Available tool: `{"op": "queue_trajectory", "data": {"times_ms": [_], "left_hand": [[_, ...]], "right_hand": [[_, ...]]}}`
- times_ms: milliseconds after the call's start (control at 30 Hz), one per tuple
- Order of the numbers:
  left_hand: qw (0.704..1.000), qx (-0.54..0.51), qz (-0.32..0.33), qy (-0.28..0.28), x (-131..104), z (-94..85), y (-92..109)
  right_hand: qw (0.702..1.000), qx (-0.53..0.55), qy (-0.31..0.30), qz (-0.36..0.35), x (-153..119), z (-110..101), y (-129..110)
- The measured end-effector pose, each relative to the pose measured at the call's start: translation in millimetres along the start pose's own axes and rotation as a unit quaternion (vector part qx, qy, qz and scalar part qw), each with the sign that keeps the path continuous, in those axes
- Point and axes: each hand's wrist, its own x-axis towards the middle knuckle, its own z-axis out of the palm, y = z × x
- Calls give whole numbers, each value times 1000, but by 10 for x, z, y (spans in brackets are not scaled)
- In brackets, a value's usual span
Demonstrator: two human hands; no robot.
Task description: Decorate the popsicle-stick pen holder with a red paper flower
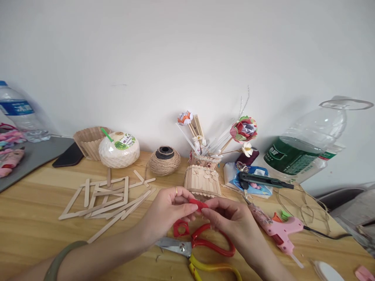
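Observation:
Between the fingertips of my left hand (172, 207) and my right hand (227, 214) is a small piece of red paper (199, 203), pinched from both sides above the table. Both hands are closed on it. Beneath them, a red paper scrap with a round hole (181, 228) lies on the wood. Scissors with one red and one yellow handle (200, 242) rest open just below my hands, partly behind my right wrist. Directly beyond my fingers stands a popsicle-stick holder (202, 181) with paper flowers and sticks in it.
Loose popsicle sticks (102, 203) spread over the left side, with a twine spool (164, 160) and a white coconut (119, 150) behind. A pink glue gun (281, 230) with a cord lies right, near a utility knife (266, 179) and a large bottle (301, 144).

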Motion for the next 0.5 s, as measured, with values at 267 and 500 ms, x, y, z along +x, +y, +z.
{"op": "queue_trajectory", "data": {"times_ms": [267,500], "left_hand": [[996,52,75,-2,-19,-13,7],[993,83,85,-11,-35,-3,12]], "right_hand": [[990,-49,67,-118,-45,26,94],[976,-90,72,-185,-40,37,137]]}}
